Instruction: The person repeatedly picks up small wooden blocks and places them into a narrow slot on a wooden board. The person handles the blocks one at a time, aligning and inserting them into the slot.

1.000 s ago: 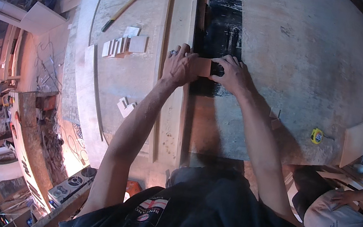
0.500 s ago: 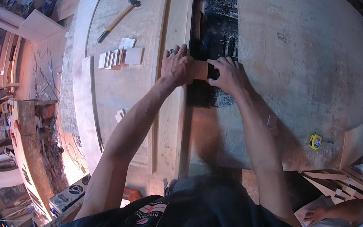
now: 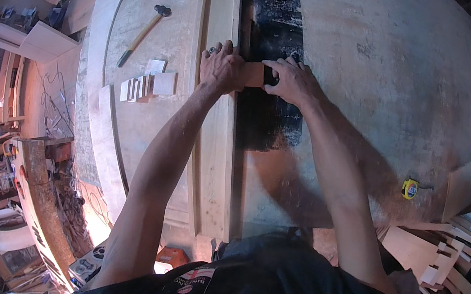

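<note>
Block: small wooden block (image 3: 254, 75) held between both hands, lying across the edge of a long pale plank (image 3: 214, 143) where it meets a black painted patch (image 3: 278, 28) on the desk (image 3: 386, 79).
Left hand: left hand (image 3: 221, 69) rests on the plank, fingers curled in a closed grip on the block's left end.
Right hand: right hand (image 3: 294, 82) lies on the black patch, closed in a grip on the block's right end, with a small dark object at the fingertips that is too blurred to identify.
Around: a hammer (image 3: 142, 33) lies well to the left of the plank; several small pale wood pieces (image 3: 147, 82) sit near it; a curved strip of board (image 3: 109, 131) runs along the desk's left rim. A yellow tape measure (image 3: 409, 189) lies well to the right.
In the way: nothing lies between the hands and the block.
Change: both hands hold the block at the same spot as half a second ago; the hammer and wood pieces have not moved.
Far right: a stack of cut wooden panels (image 3: 450, 254) beside the desk.
</note>
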The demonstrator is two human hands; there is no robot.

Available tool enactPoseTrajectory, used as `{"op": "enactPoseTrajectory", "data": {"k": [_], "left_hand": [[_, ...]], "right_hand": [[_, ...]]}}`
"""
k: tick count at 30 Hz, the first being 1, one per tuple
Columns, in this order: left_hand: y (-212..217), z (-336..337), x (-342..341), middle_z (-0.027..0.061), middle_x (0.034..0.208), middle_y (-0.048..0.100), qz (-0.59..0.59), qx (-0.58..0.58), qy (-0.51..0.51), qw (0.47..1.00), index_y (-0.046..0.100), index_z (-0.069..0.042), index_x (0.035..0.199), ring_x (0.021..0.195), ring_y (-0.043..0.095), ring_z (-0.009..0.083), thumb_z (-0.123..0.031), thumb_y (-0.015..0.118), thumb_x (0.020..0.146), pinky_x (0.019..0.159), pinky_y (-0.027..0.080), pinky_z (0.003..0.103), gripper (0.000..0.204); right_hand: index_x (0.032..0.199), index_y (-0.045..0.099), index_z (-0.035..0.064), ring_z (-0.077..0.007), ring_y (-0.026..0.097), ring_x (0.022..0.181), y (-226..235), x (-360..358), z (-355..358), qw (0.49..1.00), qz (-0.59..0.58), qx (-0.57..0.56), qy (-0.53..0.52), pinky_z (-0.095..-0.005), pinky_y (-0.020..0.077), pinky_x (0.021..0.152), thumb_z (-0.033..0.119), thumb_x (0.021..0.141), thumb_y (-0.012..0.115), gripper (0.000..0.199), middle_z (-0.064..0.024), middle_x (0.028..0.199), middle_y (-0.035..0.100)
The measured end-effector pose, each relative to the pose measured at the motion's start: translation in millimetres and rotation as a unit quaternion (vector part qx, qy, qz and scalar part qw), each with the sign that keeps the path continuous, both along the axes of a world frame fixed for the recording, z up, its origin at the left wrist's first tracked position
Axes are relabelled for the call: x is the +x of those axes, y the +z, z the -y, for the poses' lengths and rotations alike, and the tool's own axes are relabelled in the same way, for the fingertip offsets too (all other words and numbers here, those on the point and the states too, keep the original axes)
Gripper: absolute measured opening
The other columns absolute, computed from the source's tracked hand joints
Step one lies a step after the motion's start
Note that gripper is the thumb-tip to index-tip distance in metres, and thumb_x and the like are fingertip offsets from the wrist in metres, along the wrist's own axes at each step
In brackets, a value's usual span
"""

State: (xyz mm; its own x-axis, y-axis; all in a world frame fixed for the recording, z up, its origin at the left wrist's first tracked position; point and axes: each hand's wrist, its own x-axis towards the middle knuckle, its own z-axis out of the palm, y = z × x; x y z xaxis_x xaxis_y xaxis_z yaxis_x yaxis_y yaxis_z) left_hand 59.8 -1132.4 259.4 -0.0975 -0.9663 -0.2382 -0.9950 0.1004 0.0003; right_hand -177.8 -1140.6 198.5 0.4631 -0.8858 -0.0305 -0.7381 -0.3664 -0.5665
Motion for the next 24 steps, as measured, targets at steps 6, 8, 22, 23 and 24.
{"op": "enactPoseTrajectory", "data": {"k": [6,8,22,23,24], "left_hand": [[-6.0,13.1,0.5,0.0045,0.146,0.061,0.006,-0.015,0.0,1.0,0.083,-0.028,0.135,0.146,0.057,0.0281,-0.038,0.106,0.063,0.116,0.047,0.055,0.076],[-6.2,17.6,2.2,0.0051,0.146,0.061,0.007,-0.012,-0.003,1.0,0.081,-0.026,0.138,0.146,0.057,0.0287,-0.037,0.106,0.063,0.116,0.047,0.056,0.079],[-0.9,45.0,4.0,0.0064,0.146,0.062,0.014,-0.003,-0.022,1.0,0.077,-0.021,0.14,0.147,0.057,0.0305,-0.033,0.103,0.066,0.112,0.048,0.056,0.08],[-0.9,46.2,3.8,0.0062,0.145,0.062,0.006,-0.009,-0.016,1.0,0.078,-0.021,0.14,0.146,0.057,0.0302,-0.032,0.102,0.066,0.112,0.048,0.056,0.078],[-1.3,47.0,3.6,0.0061,0.145,0.062,-0.003,-0.018,-0.007,1.0,0.078,-0.021,0.139,0.146,0.058,0.0299,-0.031,0.101,0.067,0.112,0.048,0.055,0.076]], "right_hand": [[0.155,0.072,0.025,-0.0254,0.066,0.121,5.3,1.3,11.4,1.0,-0.023,-0.001,0.001,-0.048,0.0528,0.107,0.036,0.084,0.096,0.076,-0.0001,0.114,0.073],[0.155,0.072,0.025,-0.0254,0.067,0.121,4.2,2.8,15.9,0.999,-0.037,-0.009,0.005,-0.0473,0.0531,0.107,0.036,0.083,0.096,0.077,-0.0002,0.113,0.073],[0.158,0.071,0.0237,-0.0272,0.068,0.123,11.0,4.9,40.6,0.999,-0.027,0.034,-0.011,-0.0479,0.0531,0.108,0.037,0.084,0.095,0.079,-0.0028,0.118,0.075],[0.158,0.07,0.0239,-0.0274,0.068,0.123,10.6,5.7,42.6,0.998,-0.035,0.041,-0.015,-0.048,0.0529,0.109,0.037,0.084,0.095,0.079,-0.0031,0.118,0.075],[0.158,0.07,0.024,-0.0274,0.068,0.123,10.5,6.1,43.5,0.999,-0.027,0.037,-0.011,-0.0482,0.0529,0.109,0.037,0.084,0.094,0.078,-0.0032,0.118,0.076]]}}
